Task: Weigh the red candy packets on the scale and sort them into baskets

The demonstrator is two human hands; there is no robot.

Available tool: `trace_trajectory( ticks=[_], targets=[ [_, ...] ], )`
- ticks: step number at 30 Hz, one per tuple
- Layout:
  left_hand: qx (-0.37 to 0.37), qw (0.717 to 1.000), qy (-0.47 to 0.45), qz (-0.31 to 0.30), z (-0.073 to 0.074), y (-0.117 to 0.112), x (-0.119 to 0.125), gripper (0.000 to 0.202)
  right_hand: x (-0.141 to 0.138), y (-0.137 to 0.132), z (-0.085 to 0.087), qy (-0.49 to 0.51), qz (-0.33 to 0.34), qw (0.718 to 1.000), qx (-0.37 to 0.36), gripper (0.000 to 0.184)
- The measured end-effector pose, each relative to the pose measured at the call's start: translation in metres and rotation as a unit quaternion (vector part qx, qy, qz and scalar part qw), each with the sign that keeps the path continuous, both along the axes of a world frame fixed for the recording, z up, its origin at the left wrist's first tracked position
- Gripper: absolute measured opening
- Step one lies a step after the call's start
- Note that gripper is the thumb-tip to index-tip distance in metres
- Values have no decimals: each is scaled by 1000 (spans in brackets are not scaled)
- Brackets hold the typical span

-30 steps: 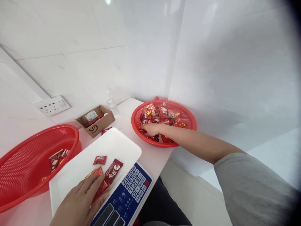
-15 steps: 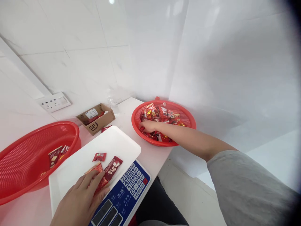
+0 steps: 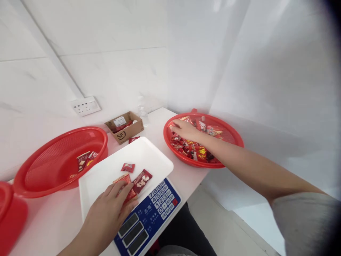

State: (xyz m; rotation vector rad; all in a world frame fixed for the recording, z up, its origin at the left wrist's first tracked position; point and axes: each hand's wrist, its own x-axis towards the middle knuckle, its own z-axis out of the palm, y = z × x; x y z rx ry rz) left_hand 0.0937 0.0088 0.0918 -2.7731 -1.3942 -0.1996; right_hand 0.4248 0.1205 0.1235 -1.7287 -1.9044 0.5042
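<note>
My left hand [image 3: 112,202] rests on the white tray [image 3: 102,170] of a digital scale, its fingers curled over a red and gold wrapped snack packet [image 3: 131,195] that they partly hide. Beside it on the tray lie a dark red packet [image 3: 142,180] and a small red wrapped candy [image 3: 128,167]. My right hand [image 3: 185,130] reaches into a red plastic basket [image 3: 167,142] heaped with red wrapped snacks [image 3: 189,145]. Its fingers are bent and closed down at the basket's left side. What lies under the fingertips is mostly hidden.
A second red basket [image 3: 45,161] with a few packets stands left of the scale's blue keypad panel [image 3: 149,217]. At the left edge shows another red container [image 3: 12,220]. By the wall are an open cardboard box [image 3: 128,132], a clear bottle [image 3: 142,111] and a socket [image 3: 85,106].
The view has swung left, so things sit further right. My right hand has shifted toward the back of the basket's left side. My left hand stays over the packet on the tray.
</note>
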Motion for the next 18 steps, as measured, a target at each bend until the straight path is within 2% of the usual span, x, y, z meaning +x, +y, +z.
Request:
trace_trajectory(
  ticks=[5,10,14,18],
  targets=[
    [-8,999,26,17,4,-6,1,40,-63,-21,7,141,135,979,-56,15],
    [-21,998,35,47,8,-12,-4,42,-118,-30,3,181,224,954,-78,13],
    [-25,998,19,58,10,-16,-9,39,-131,-30,0,180,244,951,-57,12],
    [-36,997,0,64,11,-18,-10,38,-122,-29,-3,189,235,952,-47,14]
  ],
)
